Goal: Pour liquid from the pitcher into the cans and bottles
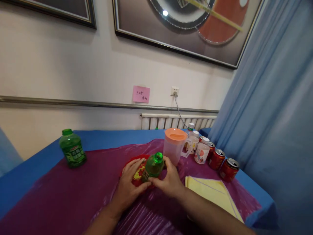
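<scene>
A green bottle (154, 165) without a cap leans slightly to the right over a red plate (126, 162) with a yellow pattern. The fingers and thumb of my right hand (170, 179) are wrapped round this bottle. My left hand (130, 179) lies spread over the plate's left side, its thumb reaching toward the bottle's base; whether it touches the bottle is unclear. Just behind my right hand stands a clear pitcher (171, 149) with an orange lid. Another uncapped green bottle (73, 150) stands upright at the left.
Right of the pitcher are white-capped bottles (201, 152) and several red cans (229, 170). A folded yellow cloth (210, 191) lies near my right forearm. Purple plastic sheeting (73, 195) covers much of the blue table (95, 138). A blue curtain (269, 98) hangs at the right.
</scene>
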Motion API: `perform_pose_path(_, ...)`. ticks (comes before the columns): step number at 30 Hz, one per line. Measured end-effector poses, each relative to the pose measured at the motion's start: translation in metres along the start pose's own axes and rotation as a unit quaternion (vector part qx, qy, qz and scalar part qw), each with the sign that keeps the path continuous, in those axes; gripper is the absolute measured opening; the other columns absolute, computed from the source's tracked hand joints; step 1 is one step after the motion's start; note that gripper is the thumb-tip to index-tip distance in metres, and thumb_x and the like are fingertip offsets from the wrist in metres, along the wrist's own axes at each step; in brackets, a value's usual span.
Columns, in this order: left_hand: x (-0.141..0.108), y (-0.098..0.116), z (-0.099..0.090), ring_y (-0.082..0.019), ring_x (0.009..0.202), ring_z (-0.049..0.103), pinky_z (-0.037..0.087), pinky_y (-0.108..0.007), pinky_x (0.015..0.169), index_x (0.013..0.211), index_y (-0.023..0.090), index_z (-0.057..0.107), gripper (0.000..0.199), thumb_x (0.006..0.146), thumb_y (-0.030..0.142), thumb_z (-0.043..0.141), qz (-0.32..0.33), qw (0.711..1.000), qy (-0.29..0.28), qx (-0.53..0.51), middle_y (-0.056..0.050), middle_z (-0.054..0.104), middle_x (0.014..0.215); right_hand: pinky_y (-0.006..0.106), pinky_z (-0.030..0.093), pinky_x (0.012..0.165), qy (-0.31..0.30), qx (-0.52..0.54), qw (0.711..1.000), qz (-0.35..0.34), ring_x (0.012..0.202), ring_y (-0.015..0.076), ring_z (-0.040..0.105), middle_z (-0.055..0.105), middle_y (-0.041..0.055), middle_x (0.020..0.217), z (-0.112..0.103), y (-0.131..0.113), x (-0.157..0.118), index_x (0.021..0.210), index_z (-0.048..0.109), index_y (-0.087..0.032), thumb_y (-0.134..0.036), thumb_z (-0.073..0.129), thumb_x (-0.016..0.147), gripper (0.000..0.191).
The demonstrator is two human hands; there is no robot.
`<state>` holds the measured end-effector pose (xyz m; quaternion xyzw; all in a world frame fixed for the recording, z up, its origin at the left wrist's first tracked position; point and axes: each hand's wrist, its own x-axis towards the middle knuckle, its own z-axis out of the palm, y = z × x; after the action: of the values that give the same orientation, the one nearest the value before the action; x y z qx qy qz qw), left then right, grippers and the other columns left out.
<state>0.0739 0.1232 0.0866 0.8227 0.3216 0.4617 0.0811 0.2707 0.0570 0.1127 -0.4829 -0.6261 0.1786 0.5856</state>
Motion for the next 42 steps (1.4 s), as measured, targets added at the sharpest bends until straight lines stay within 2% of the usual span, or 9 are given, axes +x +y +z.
perform_pose_path(3,0.0,0.0,-0.002,-0.03,0.124,0.059,0.051,-0.049,0.106,0.142,0.027,0.05,0.062,0.087,0.05,0.067,-0.006,1.0,0.021,0.002,-0.009,0.062,0.136,0.041,0.057,0.089,0.066,0.013,0.998,0.017,0.099,0.0251,0.068,0.07,0.0059,0.113,-0.031,0.001,-0.014,0.124,0.052,-0.026,-0.033,0.083,0.07,0.062)
perform_pose_path(6,0.001,0.0,-0.003,-0.029,0.121,0.061,0.051,-0.049,0.107,0.134,0.025,0.056,0.047,0.091,0.043,0.062,-0.021,0.998,0.051,0.014,-0.009,0.065,0.13,0.041,0.056,0.091,0.136,0.004,0.989,0.058,0.101,0.0252,0.069,0.07,0.0083,0.114,-0.082,0.009,-0.023,0.124,0.05,-0.023,-0.039,0.083,0.071,0.064)
perform_pose_path(12,0.005,-0.002,0.004,-0.027,0.112,0.066,0.054,-0.046,0.104,0.121,0.023,0.065,0.037,0.089,0.041,0.063,-0.031,0.997,0.062,0.027,-0.008,0.07,0.119,0.042,0.058,0.08,0.218,-0.174,0.946,0.165,0.087,0.0271,0.071,0.072,0.0087,0.102,-0.185,0.052,-0.023,0.117,0.053,-0.021,-0.059,0.08,0.064,0.071)
perform_pose_path(17,0.007,-0.009,0.006,-0.026,0.107,0.069,0.057,-0.044,0.099,0.116,0.023,0.068,0.034,0.088,0.043,0.062,-0.056,0.996,0.065,0.03,-0.007,0.073,0.114,0.045,0.053,0.082,0.269,-0.296,0.895,0.197,0.092,0.0318,0.068,0.07,0.0134,0.104,-0.214,0.087,-0.021,0.118,0.055,-0.017,-0.066,0.076,0.06,0.079)
perform_pose_path(21,0.007,-0.014,0.004,-0.026,0.103,0.07,0.058,-0.044,0.097,0.112,0.023,0.07,0.032,0.088,0.044,0.062,-0.077,0.995,0.057,0.029,-0.007,0.073,0.111,0.042,0.051,0.078,0.277,-0.352,0.864,0.23,0.092,0.0337,0.067,0.07,0.016,0.105,-0.211,0.103,-0.02,0.119,0.055,-0.015,-0.072,0.07,0.061,0.083)
perform_pose_path(27,0.006,-0.016,0.007,-0.026,0.101,0.071,0.059,-0.045,0.095,0.109,0.022,0.071,0.032,0.086,0.043,0.062,-0.096,0.993,0.063,0.017,-0.008,0.073,0.11,0.045,0.051,0.081,0.257,-0.371,0.86,0.237,0.094,0.0359,0.066,0.068,0.0183,0.106,-0.211,0.109,-0.023,0.123,0.053,-0.013,-0.074,0.065,0.067,0.084)
perform_pose_path(33,-0.002,-0.007,0.007,-0.025,0.104,0.068,0.056,-0.045,0.097,0.111,0.021,0.07,0.028,0.086,0.031,0.061,-0.104,0.993,0.051,-0.02,-0.008,0.073,0.109,0.053,0.05,0.088,0.292,-0.417,0.857,0.078,0.101,0.0374,0.061,0.063,0.0217,0.107,-0.202,0.09,-0.055,0.118,0.058,-0.007,-0.069,0.062,0.075,0.075)
perform_pose_path(37,-0.009,-0.001,0.008,-0.024,0.106,0.067,0.055,-0.045,0.097,0.111,0.021,0.07,0.028,0.084,0.022,0.06,-0.129,0.989,0.067,-0.036,-0.008,0.073,0.108,0.055,0.048,0.095,0.208,-0.367,0.904,-0.074,0.115,0.0382,0.058,0.06,0.0213,0.121,-0.15,0.051,-0.059,0.126,0.057,-0.014,-0.055,0.066,0.082,0.061)
perform_pose_path(42,-0.016,0.002,0.007,-0.026,0.109,0.064,0.051,-0.047,0.1,0.112,0.022,0.069,0.032,0.082,0.02,0.062,-0.153,0.984,0.07,-0.057,-0.01,0.072,0.111,0.05,0.049,0.099,-0.003,-0.198,0.961,-0.192,0.118,0.0289,0.059,0.062,0.0119,0.128,-0.035,-0.012,-0.006,0.13,0.056,-0.027,-0.03,0.06,0.093,0.038)
